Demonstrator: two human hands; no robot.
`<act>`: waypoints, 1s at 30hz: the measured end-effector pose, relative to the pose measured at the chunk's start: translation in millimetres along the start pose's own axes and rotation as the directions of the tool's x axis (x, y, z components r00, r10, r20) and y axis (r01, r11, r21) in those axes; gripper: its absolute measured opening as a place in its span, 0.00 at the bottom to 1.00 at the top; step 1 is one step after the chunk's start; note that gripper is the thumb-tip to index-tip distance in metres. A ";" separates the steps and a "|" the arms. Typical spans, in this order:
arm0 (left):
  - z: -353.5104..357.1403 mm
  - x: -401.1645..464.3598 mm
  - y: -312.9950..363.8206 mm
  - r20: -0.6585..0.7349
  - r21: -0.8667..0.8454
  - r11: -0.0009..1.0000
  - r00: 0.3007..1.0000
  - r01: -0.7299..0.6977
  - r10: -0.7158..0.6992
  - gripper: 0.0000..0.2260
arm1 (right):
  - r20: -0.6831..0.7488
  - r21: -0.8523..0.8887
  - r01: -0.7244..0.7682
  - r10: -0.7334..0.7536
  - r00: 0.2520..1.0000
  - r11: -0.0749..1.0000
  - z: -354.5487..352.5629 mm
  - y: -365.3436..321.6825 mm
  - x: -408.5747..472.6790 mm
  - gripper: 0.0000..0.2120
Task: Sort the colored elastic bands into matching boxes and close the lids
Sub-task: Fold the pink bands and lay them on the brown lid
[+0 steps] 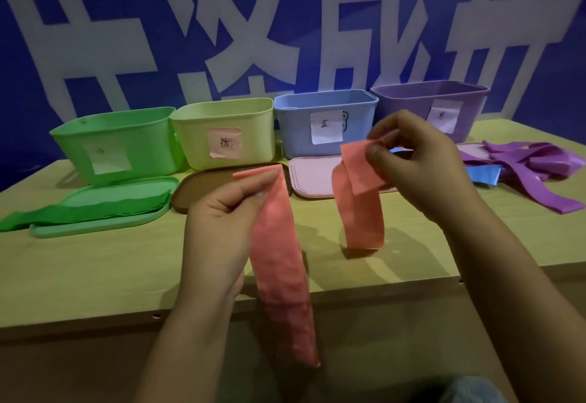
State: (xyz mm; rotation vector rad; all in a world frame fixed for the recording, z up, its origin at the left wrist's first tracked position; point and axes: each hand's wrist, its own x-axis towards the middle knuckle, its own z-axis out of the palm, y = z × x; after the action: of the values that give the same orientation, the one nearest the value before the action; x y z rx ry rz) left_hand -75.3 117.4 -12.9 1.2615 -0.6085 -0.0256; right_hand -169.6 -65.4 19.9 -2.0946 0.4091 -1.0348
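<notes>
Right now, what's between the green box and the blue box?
In the head view, the open pale yellow-green plastic box with a pink label stands between the green plastic box and the blue plastic box.

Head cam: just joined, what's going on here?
A person is sorting elastic bands at a wooden table. The left hand pinches one long pink band, and the right hand pinches a shorter pink band; both hang above the table. Four open boxes stand in a row at the back: green box, yellow-green box, blue box, purple box. Green bands lie on the green lid; purple bands are piled at the right. No lid is on.
</notes>
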 end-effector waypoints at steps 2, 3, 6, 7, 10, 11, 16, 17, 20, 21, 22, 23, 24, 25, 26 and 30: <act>-0.5 0.0 1.0 -0.017 -0.004 1.000 1.000 0.003 -0.003 0.12 | 0.037 0.015 -0.002 0.002 0.999 1.000 3.2 -5.9 -7.8 0.08; -0.7 -0.1 1.3 -0.021 0.003 1.000 1.000 0.008 -0.008 0.14 | 0.070 -0.010 -0.016 0.017 0.997 1.000 6.2 -5.0 -10.0 0.09; -0.2 -1.0 1.6 -0.004 0.036 0.999 0.999 0.037 -0.036 0.16 | 0.197 -0.112 -0.074 0.095 0.976 0.991 16.4 1.8 -12.7 0.15; 0.3 -1.8 2.2 0.004 0.046 0.998 0.999 0.050 -0.050 0.17 | 0.233 -0.101 -0.098 0.119 0.965 0.990 18.5 3.1 -13.0 0.18; 1.8 -3.3 4.1 0.011 0.060 0.995 0.996 0.083 -0.084 0.17 | 0.311 -0.086 -0.106 0.128 0.942 0.991 19.2 3.5 -14.2 0.22; 1.9 -3.4 4.4 0.006 0.060 0.994 0.995 0.094 -0.095 0.18 | 0.326 -0.128 -0.061 0.100 0.940 0.990 18.0 3.1 -14.8 0.22; 1.0 -1.8 2.9 -0.004 0.095 0.991 0.996 0.094 -0.094 0.20 | 0.192 -0.155 0.107 -0.077 0.978 0.982 13.1 -2.5 -18.6 0.08; 1.0 -1.7 2.4 -0.005 0.103 0.991 0.996 0.086 -0.086 0.20 | 0.151 -0.166 0.124 -0.099 0.984 0.978 11.9 -4.6 -19.3 0.07; 1.6 -2.6 3.2 -0.001 0.096 0.993 0.998 0.062 -0.063 0.20 | 0.039 -0.170 0.137 -0.132 0.990 0.976 6.3 -10.3 -22.2 0.08; 1.9 -3.3 4.2 -0.002 0.083 0.995 0.998 0.056 -0.056 0.20 | 0.028 -0.146 0.146 -0.144 0.989 0.978 3.5 -14.7 -23.9 0.07; 2.1 -3.9 5.0 -0.005 0.074 0.996 0.999 0.051 -0.051 0.20 | 0.031 -0.101 0.152 -0.149 0.988 0.983 0.6 -19.9 -26.0 0.04; 2.3 -4.7 6.1 -0.007 0.066 0.997 0.999 0.047 -0.046 0.19 | 0.045 -0.036 0.151 -0.149 0.988 0.988 -2.7 -26.0 -28.6 0.03; 2.8 -5.2 7.1 -0.009 0.060 0.997 0.999 0.043 -0.042 0.18 | 0.055 0.042 0.147 -0.149 0.987 0.988 -6.2 -32.8 -31.9 0.05; 3.2 -5.8 8.2 -0.008 0.049 0.998 0.999 0.037 -0.037 0.18 | 0.055 0.118 0.146 -0.154 0.987 0.982 -9.7 -39.3 -34.9 0.06; 4.2 -5.9 9.0 -0.008 0.037 0.999 1.000 0.030 -0.030 0.17 | 0.046 0.180 0.151 -0.162 0.986 0.972 -13.1 -46.2 -37.5 0.07; 9.0 -4.7 11.8 -0.019 0.002 0.999 0.999 0.039 -0.039 0.17 | 0.032 0.405 0.137 -0.163 0.986 0.904 -24.0 -65.6 -43.4 0.02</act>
State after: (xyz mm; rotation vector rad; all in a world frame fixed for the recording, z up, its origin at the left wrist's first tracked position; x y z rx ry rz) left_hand -86.9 115.0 -2.7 1.2745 -0.5672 -0.0453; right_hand -218.1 -8.8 54.6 -1.7998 -0.0054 -1.0343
